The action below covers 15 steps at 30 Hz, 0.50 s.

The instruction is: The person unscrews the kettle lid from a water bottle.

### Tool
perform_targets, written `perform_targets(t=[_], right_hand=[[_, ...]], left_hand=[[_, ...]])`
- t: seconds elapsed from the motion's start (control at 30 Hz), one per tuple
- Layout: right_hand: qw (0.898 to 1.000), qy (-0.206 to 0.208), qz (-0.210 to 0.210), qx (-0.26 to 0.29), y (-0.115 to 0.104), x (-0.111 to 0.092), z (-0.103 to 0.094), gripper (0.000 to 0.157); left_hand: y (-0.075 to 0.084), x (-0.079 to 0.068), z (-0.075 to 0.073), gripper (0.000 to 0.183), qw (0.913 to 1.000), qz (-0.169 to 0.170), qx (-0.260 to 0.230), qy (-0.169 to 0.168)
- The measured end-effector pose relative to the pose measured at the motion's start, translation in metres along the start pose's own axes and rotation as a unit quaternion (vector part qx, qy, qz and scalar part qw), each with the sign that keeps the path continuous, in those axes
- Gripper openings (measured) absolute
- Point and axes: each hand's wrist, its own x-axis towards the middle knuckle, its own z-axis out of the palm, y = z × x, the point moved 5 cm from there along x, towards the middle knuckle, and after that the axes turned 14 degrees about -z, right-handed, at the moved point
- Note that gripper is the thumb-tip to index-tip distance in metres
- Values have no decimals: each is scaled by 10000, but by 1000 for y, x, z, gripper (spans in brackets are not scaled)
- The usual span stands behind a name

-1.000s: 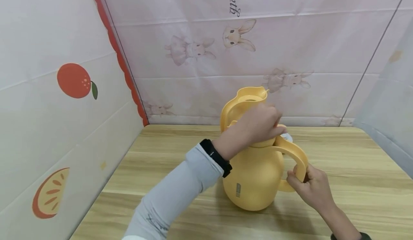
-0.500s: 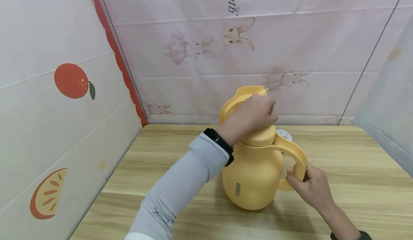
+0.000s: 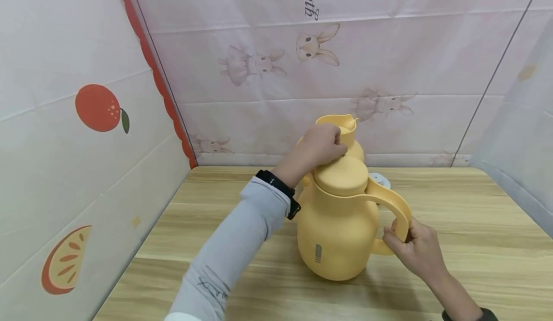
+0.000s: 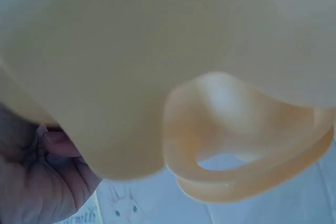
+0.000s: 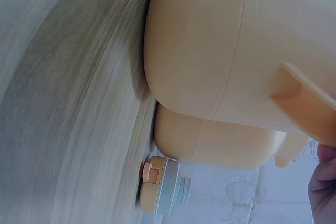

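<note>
Two yellow jugs stand one behind the other. The front jug (image 3: pixel 337 234) is upright, with a round yellow lid (image 3: pixel 342 176) on top. My right hand (image 3: pixel 416 249) grips its side handle (image 3: pixel 395 208), and part of that hand (image 5: pixel 324 184) shows in the right wrist view. My left hand (image 3: pixel 318 144) is bent over the far left of the lid, in front of the rear jug (image 3: pixel 352 131). Its fingertips are hidden in the head view. In the left wrist view the hand (image 4: pixel 47 182) has curled fingers behind the close yellow jug; I cannot tell what they touch.
Right behind the front jug sits a small white-topped thing (image 3: pixel 380 181); the right wrist view shows it as a pale-green and yellow piece (image 5: pixel 165 186). A yellow loop handle (image 4: pixel 210 177) is near the left wrist. Printed cloth walls (image 3: pixel 242 129) border the wooden table (image 3: pixel 475 215).
My left hand has shifted left and slightly away from me, uncovering the front jug's lid and the rear jug's mouth. My right hand and the front jug have stayed in place.
</note>
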Motion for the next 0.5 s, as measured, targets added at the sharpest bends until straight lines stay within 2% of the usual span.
perform_targets(t=[0.17,0.4,0.5], right_hand=[[10000,-6,-46,-75,1,1,3,28],[10000,-13,-38,-82,2,2,5,28],[9999,-5,-1,-108,2,2,6,28]], left_hand=[[-20,1,0,17,9976,-138,-651,-199],[-44,-9,-3,19,9906,-122,-1330,-305],[-52,-14,-4,22,9873,-8,-1564,-277]])
